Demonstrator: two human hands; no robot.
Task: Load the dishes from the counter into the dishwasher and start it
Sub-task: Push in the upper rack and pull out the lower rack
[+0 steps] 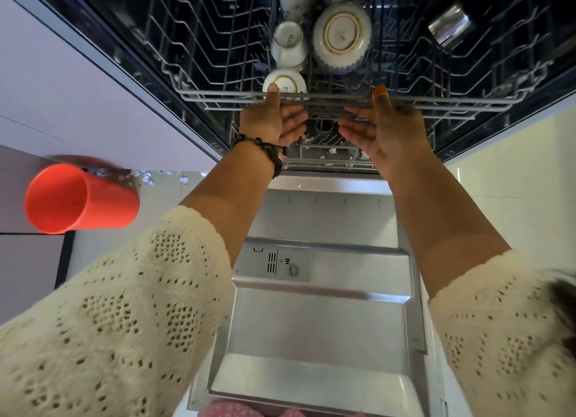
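The dishwasher's upper rack [218, 98] is partly pulled out above the open door [321, 323]. It holds an upturned patterned bowl [341, 38], white cups [288, 44] in a row, one cup [291, 83] near the front rail, and a steel tumbler [450, 27] at the right. My left hand [274, 120] and my right hand [383, 130] are both at the rack's front rail. Each thumb lies against the rail. The fingers stretch out loosely under it and do not curl round it. An orange plastic cup [81, 198] lies on its side on the counter at the left.
The lower rack [327, 158] shows beneath the upper one with small items in it. The door's detergent compartment [277, 264] faces up. A pale cabinet front [78, 83] flanks the dishwasher on the left and light tiles [514, 167] are on the right.
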